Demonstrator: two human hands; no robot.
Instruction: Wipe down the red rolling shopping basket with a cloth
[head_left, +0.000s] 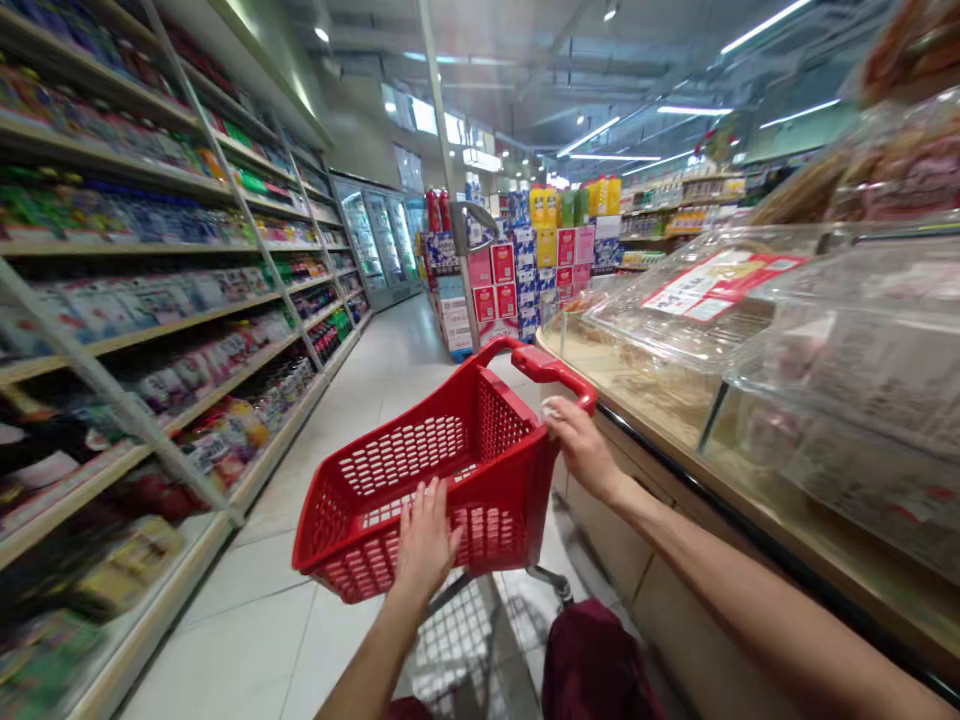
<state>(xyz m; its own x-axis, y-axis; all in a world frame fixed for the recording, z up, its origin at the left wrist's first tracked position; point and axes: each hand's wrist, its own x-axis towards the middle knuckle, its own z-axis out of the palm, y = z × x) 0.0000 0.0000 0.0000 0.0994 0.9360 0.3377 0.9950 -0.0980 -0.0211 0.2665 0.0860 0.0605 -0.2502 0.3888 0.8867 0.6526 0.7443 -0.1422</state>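
The right hand (pixel 583 445) of the person lies at the rear corner of a red plastic shopping cart with perforated walls (pixel 501 485), just below its curved red handle (pixel 566 373). The fingers of this grip are bent, with a small, crumpled-looking white scrap (pixel 553 408) at the fingertips; I cannot tell whether they pinch it or how firmly they close on the cart. The left hand (pixel 427 540) has its fingers laid out nearly straight over the cart's near side, a flat, unclenched grip with the thumb apart.

The cart stands in front of the person, angled across the aisle, its basket above grey metal legs and a white tiled floor (pixel 262 620). A dark maroon trouser leg (pixel 600 665) shows close below it.

Right of the cart runs a long, pale table with a dark edge (pixel 660 445), bearing clear plastic covers (pixel 675 345); a red-and-white printed label (pixel 720 283) sits on one. To the left rise pale-edged shelves (pixel 202 335) packed with bottles and packets. Beyond the cart, a slim metal pole (pixel 439 100) stands before stacked pink, blue and white cartons (pixel 525 275) topped with yellow and green bottles (pixel 571 207). Farther off are glass-doored refrigerators (pixel 379 240).
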